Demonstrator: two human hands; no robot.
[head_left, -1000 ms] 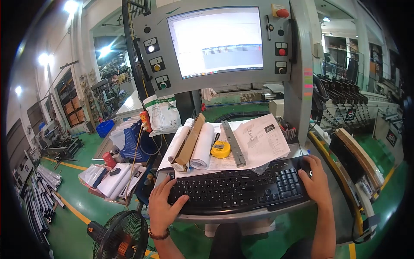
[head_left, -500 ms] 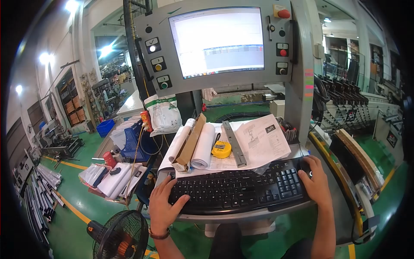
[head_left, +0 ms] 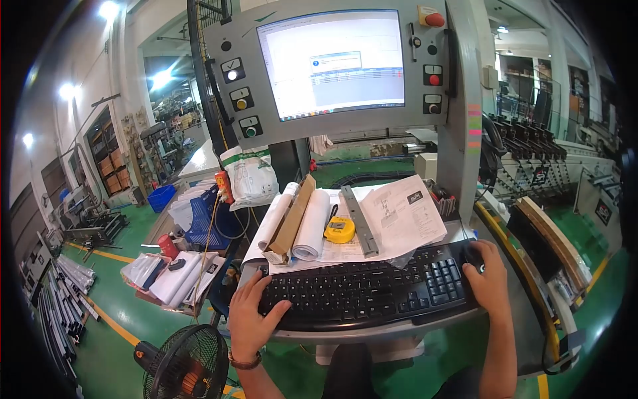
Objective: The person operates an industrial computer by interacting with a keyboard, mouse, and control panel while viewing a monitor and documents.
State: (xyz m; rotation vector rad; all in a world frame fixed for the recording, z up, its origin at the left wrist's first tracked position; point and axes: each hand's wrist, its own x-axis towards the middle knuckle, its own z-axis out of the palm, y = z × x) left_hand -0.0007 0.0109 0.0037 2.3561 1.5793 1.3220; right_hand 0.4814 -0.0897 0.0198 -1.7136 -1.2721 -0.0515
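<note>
My left hand [head_left: 251, 319] lies at the left end of the black keyboard [head_left: 359, 292], fingers on its edge and thumb spread away. At the keyboard's right end, my right hand [head_left: 488, 278] is curled over a dark mouse [head_left: 472, 258], mostly hidden by the fingers. Behind the keys are rolled papers [head_left: 311, 226], a long cardboard piece [head_left: 292, 223], a yellow tape measure [head_left: 339, 229], a grey metal bar [head_left: 359, 223] and a printed drawing sheet [head_left: 405, 213]. The lit monitor [head_left: 332, 40] above shows a small dialog box [head_left: 335, 62].
Buttons and a red knob [head_left: 434, 19] flank the monitor. A white bag [head_left: 250, 176] hangs at the left, above a blue crate [head_left: 205, 216]. A black fan [head_left: 189, 366] stands at lower left. Stacked boards [head_left: 551, 236] and a yellow-edged rail lie to the right.
A small dialog box has appeared on the monitor. Both hands stay in nearly the same places, and the view has shifted slightly.
</note>
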